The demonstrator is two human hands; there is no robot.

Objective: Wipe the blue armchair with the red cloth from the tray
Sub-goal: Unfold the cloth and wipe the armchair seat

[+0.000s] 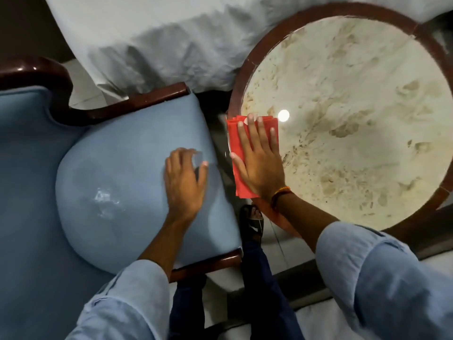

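The blue armchair (117, 153) fills the left side, with a rounded seat cushion and dark wooden frame. My left hand (183, 182) rests palm down on the cushion near its right edge, fingers loosely apart and holding nothing. The folded red cloth (235, 136) lies over the left rim of the round table. My right hand (257, 160) lies flat on top of it with fingers stretched and spread, not curled around it. A faint clear edge (226, 153) shows beside the cloth; I cannot tell whether it is a tray.
The round marble table (355, 123) has a dark wooden rim and a lamp glare spot near the cloth. A bed with a white sheet (159, 40) runs along the top. My sandalled foot (252, 222) stands on the floor between chair and table.
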